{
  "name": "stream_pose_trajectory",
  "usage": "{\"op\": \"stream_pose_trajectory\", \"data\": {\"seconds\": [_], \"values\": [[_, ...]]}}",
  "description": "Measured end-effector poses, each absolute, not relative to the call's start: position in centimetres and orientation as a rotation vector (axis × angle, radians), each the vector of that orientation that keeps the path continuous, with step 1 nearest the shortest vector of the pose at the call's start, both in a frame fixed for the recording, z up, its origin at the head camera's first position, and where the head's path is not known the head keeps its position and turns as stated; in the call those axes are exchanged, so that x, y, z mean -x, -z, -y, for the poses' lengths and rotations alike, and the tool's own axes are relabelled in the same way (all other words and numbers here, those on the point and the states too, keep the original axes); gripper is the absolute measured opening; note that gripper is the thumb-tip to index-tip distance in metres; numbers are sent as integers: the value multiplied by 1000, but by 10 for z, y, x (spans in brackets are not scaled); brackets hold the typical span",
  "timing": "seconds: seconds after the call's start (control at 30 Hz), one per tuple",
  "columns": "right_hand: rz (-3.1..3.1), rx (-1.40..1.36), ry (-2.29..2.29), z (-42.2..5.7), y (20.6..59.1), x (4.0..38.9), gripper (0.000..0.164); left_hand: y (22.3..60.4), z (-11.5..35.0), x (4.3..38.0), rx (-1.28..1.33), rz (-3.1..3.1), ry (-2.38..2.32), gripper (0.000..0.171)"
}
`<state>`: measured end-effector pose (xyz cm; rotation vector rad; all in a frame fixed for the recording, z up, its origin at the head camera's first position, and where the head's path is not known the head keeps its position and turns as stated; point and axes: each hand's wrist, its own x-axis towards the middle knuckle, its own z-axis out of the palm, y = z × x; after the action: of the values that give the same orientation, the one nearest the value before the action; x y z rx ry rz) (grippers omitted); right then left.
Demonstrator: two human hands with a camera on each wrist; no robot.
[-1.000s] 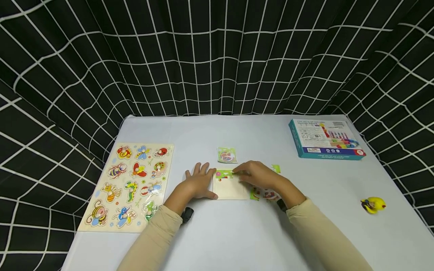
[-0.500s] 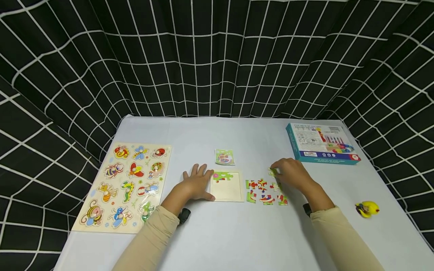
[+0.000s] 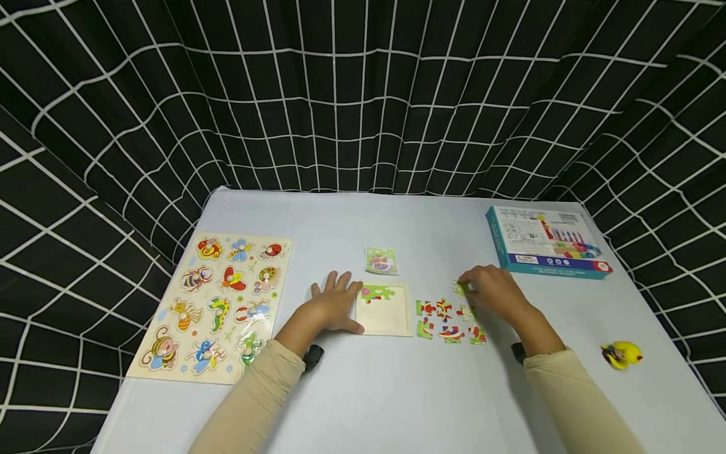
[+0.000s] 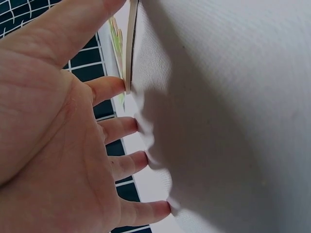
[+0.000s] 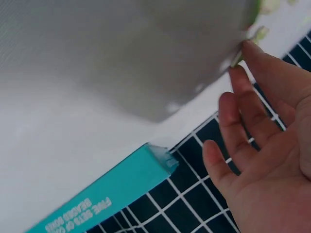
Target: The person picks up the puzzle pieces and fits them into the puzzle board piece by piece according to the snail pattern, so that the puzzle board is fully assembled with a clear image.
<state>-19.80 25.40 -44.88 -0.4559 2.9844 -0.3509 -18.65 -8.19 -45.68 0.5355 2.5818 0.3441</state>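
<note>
The left hand has its fingers spread on the table. Its thumb and index finger touch the left edge of a pale wooden puzzle tray; in the left wrist view the index fingertip meets the tray's edge. Green joined pieces lie in the tray's upper left. Right of the tray, the right hand pinches a small green jigsaw piece between thumb and index finger, low at the table; the fingers partly cover it. Several red, green and white jigsaw pieces lie loose between tray and right hand.
A small picture card lies behind the tray. At left is an insect peg board. A teal and white box stands at the back right, with a yellow rubber duck nearer the right edge. Black gridded cloth surrounds the table.
The right hand has left the tray's upper edge and moved right to the green piece beyond the loose ones. The left hand has stayed at the tray. The head view shifted slightly.
</note>
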Motion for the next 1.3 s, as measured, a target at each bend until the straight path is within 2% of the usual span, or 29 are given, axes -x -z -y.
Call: {"op": "stream_pose_trajectory", "data": {"seconds": [0.2,0.33,0.47,1.17,1.3], "values": [[-2907,628,531,-209,443,193,26,456,81,186,-538,-2584,-328,98],[-2913,800,507,-181,444,191,26,455,80,186,-540,-2582,-327,97],[-2932,847,434,-166,451,188,25,457,79,185,-545,-2577,-320,97],[-3031,890,100,-149,454,186,21,455,81,188,-556,-2569,-342,98],[-2988,897,165,-151,451,186,24,456,82,188,-551,-2567,-337,98]]}}
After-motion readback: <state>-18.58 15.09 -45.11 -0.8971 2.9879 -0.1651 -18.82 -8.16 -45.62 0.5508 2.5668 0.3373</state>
